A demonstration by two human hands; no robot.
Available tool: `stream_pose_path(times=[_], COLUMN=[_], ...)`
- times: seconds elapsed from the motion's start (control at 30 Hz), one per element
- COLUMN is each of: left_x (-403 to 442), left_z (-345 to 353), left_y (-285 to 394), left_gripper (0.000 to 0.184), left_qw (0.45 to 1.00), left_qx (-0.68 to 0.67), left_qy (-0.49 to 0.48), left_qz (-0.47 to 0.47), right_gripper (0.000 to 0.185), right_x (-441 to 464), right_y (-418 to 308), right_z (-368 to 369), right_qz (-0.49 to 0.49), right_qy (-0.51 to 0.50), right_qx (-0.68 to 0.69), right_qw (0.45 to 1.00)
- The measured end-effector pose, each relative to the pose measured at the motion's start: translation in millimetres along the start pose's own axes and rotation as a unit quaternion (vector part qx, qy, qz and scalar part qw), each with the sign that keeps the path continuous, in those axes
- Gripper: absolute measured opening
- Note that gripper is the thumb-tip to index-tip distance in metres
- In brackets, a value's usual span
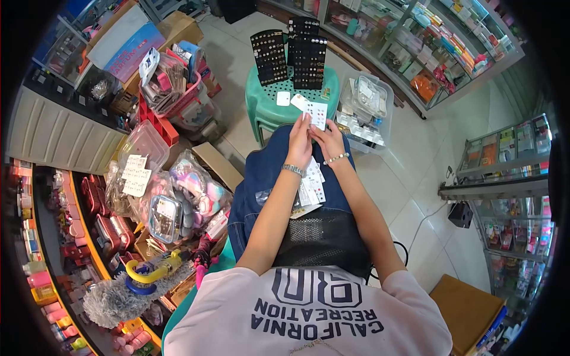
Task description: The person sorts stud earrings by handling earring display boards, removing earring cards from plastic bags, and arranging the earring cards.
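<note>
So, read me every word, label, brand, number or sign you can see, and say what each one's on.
"CALIFORNIA RECREATION": shirt, upside down in this view; the large outlined characters above it are unclear.
"PARFUM", probably: blue and pink box panel; its other print is too blurred.
Too small to read: dotted white card, marked white sheets, shelf packages.
No numbers or signs are clearly readable.

Open air between card (316,114) and display boards (309,62)

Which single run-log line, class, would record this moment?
Left hand and right hand: holding dotted white card | green stool: black display boards, small white cards | lap: more cards
</note>
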State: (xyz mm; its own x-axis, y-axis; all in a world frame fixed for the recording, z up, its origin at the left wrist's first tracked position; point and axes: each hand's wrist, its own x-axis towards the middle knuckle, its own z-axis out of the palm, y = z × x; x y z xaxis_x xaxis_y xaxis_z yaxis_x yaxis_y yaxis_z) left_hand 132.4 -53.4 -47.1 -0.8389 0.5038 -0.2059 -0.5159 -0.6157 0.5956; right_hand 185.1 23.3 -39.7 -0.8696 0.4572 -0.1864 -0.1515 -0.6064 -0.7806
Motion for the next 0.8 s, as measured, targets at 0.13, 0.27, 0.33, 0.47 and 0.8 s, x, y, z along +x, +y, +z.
stream_pose_path(times=[0.13, 0.27, 0.33, 0.47, 0.8], left_x=[-1, 2, 2, 6, 0], left_z=[5, 0, -3, -7, 2], left_y=[4, 5, 5, 4, 8], left_gripper=[0.033, 0.032, 0.032, 0.034, 0.039], left_qw=[0.996, 0.997, 0.997, 0.997, 0.997], left_qx=[-0.076, -0.07, -0.067, -0.075, -0.066], left_qy=[0.026, 0.006, 0.001, -0.001, -0.021], left_qz=[-0.033, -0.03, -0.031, -0.033, -0.021], right_gripper=[0.035, 0.035, 0.035, 0.033, 0.032], right_x=[1, 9, 10, 12, 11], right_y=[-4, 0, 4, 5, 3], right_z=[2, -2, -3, -4, -8], right_qz=[0.001, 0.002, 0.003, -0.006, -0.011], right_qy=[0.008, 0.009, 0.012, 0.0, -0.004], right_qx=[-0.022, 0.013, 0.027, 0.028, 0.035], right_qw=[1.0, 1.0, 1.0, 1.0, 0.999])
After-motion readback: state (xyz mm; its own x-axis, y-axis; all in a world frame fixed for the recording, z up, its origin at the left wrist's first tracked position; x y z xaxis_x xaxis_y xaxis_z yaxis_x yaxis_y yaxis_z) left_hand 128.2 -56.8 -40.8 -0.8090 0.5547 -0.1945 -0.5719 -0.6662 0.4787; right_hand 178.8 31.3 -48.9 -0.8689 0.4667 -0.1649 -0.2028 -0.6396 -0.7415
